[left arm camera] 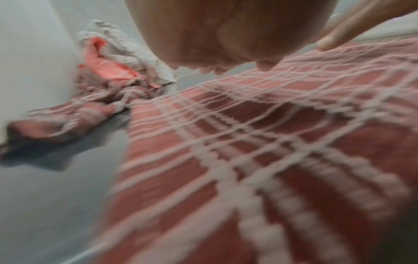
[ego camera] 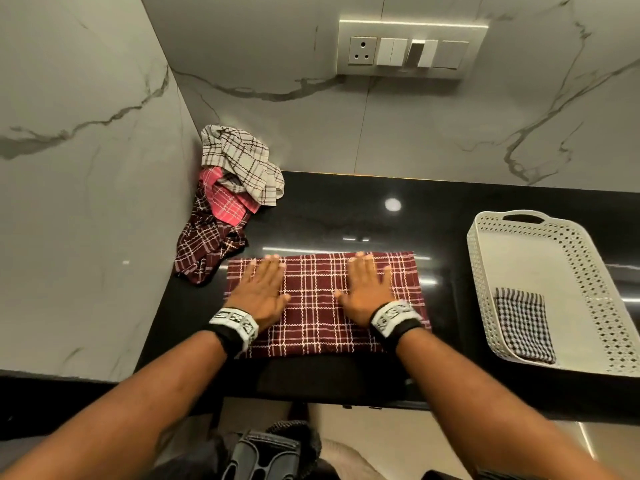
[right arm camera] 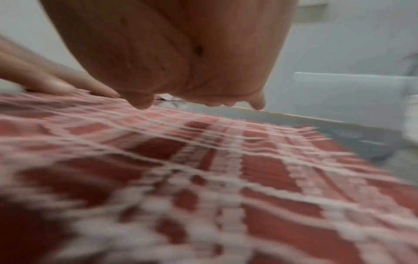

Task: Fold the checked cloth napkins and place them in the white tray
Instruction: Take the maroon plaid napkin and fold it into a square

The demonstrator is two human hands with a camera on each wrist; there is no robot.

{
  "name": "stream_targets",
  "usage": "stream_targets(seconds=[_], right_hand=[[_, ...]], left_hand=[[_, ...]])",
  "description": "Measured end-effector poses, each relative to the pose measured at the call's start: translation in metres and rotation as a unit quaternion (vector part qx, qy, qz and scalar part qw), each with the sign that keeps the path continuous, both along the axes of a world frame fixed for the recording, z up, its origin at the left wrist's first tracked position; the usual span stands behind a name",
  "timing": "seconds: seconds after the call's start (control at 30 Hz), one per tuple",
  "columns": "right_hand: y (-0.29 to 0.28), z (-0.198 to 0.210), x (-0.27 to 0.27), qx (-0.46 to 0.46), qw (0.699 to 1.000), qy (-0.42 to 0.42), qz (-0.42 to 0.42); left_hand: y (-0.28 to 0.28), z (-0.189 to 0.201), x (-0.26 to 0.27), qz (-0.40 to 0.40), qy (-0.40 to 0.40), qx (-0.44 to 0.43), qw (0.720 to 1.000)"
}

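A maroon checked napkin (ego camera: 317, 306) lies flat as a rectangle on the black counter, near its front edge. My left hand (ego camera: 263, 289) rests flat on its left part, fingers straight, and my right hand (ego camera: 367, 289) lies flat on its right part. Both wrist views are blurred and show the same maroon napkin (left arm camera: 260, 151) (right arm camera: 203, 178) under a flat palm. The white perforated tray (ego camera: 540, 258) stands at the right with a folded black-and-white checked napkin (ego camera: 523, 323) in its near left corner.
A heap of unfolded napkins sits in the back left corner against the marble walls: a beige checked one (ego camera: 239, 161), a pink one (ego camera: 221, 199), a dark maroon one (ego camera: 204, 244). A switch panel (ego camera: 408, 48) is on the back wall.
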State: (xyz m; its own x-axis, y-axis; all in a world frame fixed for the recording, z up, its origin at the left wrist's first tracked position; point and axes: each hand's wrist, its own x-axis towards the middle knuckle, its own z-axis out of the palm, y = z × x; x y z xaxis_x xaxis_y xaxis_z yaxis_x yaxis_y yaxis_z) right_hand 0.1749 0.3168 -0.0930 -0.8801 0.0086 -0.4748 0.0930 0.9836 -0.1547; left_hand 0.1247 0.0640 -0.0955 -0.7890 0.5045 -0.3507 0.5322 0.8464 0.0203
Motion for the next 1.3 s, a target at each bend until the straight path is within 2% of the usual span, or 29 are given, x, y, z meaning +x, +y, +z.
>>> stream_targets(seconds=[0.07, 0.13, 0.23, 0.37, 0.47, 0.57, 0.67, 0.77, 0.83, 0.9, 1.07, 1.17, 1.3], right_hand=[[-0.042, -0.003, 0.01, -0.037, 0.997, -0.028, 0.061], [-0.054, -0.01, 0.02, -0.03, 0.996, -0.046, 0.073], [-0.016, -0.018, 0.037, -0.007, 0.998, -0.049, 0.036], [0.067, -0.019, 0.065, 0.008, 0.995, -0.062, -0.083], [0.092, -0.019, 0.074, 0.033, 0.99, -0.075, -0.112], [0.067, -0.013, 0.074, 0.04, 0.993, -0.037, -0.101], [0.003, -0.005, 0.075, -0.024, 0.999, 0.024, -0.019], [-0.055, -0.008, 0.084, -0.077, 0.996, 0.017, 0.045], [-0.061, -0.017, 0.091, -0.073, 0.996, 0.0, 0.041], [-0.041, -0.026, 0.102, -0.052, 0.999, -0.001, 0.014], [0.054, -0.034, 0.135, -0.015, 0.993, -0.001, -0.114], [0.084, -0.033, 0.152, -0.013, 0.992, 0.001, -0.126], [0.085, -0.037, 0.16, -0.023, 0.991, 0.029, -0.128]], left_hand=[[0.029, -0.005, 0.016, -0.053, -0.025, 0.018, 0.998], [0.042, -0.013, 0.028, -0.057, -0.055, 0.018, 0.997], [0.016, -0.026, 0.037, -0.013, -0.047, 0.005, 0.999], [-0.049, -0.029, 0.047, 0.056, -0.028, -0.004, 0.998], [-0.078, -0.025, 0.053, 0.085, -0.036, -0.024, 0.995], [-0.068, -0.017, 0.056, 0.094, -0.025, -0.012, 0.995], [-0.021, -0.008, 0.07, 0.047, 0.0, 0.046, 0.998], [0.029, -0.013, 0.09, -0.017, 0.004, 0.056, 0.998], [0.038, -0.026, 0.099, -0.012, -0.015, 0.049, 0.999], [0.024, -0.036, 0.106, 0.016, -0.008, 0.061, 0.998], [-0.043, -0.049, 0.114, 0.113, 0.018, 0.06, 0.992], [-0.068, -0.049, 0.119, 0.149, 0.02, 0.055, 0.987], [-0.074, -0.044, 0.124, 0.163, -0.001, 0.067, 0.984]])
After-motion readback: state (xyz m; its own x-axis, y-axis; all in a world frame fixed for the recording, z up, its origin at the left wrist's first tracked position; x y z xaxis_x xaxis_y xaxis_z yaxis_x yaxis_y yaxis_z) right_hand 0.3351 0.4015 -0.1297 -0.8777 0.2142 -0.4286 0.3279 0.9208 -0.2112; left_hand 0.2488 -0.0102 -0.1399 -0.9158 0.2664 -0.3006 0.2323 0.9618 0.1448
